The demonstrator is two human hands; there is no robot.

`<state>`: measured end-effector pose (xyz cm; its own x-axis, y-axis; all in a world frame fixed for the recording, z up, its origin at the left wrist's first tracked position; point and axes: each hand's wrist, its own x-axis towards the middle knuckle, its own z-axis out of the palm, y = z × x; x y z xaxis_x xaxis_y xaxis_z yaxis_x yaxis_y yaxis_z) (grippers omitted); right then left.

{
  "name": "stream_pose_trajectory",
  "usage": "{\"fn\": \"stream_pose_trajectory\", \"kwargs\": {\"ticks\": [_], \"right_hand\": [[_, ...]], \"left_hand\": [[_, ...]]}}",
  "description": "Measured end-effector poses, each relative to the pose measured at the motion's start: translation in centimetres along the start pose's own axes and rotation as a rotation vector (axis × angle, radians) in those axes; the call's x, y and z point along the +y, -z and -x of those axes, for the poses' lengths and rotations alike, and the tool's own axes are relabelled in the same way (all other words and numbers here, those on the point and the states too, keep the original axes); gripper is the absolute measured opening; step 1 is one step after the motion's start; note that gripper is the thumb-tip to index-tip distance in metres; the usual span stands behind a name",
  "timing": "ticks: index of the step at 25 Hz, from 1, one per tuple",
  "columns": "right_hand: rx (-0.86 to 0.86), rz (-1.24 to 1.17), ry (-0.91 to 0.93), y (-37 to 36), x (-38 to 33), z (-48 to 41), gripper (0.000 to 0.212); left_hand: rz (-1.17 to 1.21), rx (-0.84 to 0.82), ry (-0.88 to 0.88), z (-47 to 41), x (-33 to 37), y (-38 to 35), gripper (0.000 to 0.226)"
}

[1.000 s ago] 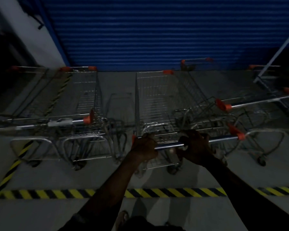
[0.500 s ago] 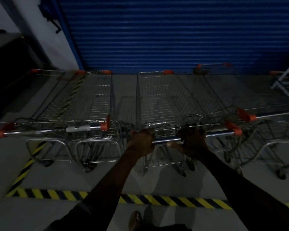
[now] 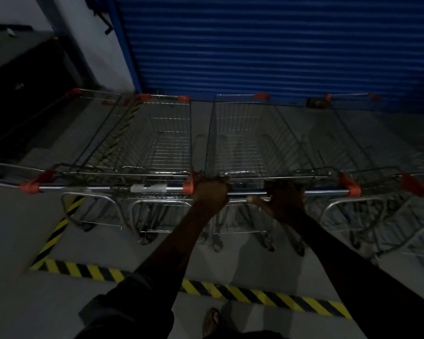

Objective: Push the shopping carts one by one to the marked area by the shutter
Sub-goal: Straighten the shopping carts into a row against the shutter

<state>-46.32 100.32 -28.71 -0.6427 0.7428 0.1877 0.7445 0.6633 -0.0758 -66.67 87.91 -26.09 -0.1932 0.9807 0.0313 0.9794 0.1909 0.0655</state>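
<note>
Parking centre cart [image 3: 238, 148] by shutter [image 3: 267, 45]: L hand [image 3: 211, 190] & R hand [image 3: 283, 200] both curled round handle bar [image 3: 323, 191]; next, prob. release, fetch another

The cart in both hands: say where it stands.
The cart stands centre in the head view, beyond the striped tape, nose near the blue shutter, between the left parked cart and the right parked cart.

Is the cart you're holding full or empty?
Empty. The cart has nothing inside: only the grey floor shows through its wire basket.
</note>
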Motion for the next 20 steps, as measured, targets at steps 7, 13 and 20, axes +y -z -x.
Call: {"fn": "stream_pose_trajectory", "kwargs": {"ticks": [7, 13, 20], "right_hand": [[0.03, 0.024, 0.022, 0.3, 0.3, -0.8, 0.095], [0.029, 0.125, 0.01, 0.1, -0.4, -0.3, 0.081], [0.041, 0.116, -0.036, 0.2, -0.8, 0.3, 0.083]], "left_hand": [[0.018, 0.006, -0.054, -1.3, -0.5, -0.2, 0.038], [0.005, -0.013, -0.078, -1.4, -1.2, -0.1, 0.037], [-0.028, -0.016, -0.095, -1.8, -1.8, -0.7, 0.035]]}}
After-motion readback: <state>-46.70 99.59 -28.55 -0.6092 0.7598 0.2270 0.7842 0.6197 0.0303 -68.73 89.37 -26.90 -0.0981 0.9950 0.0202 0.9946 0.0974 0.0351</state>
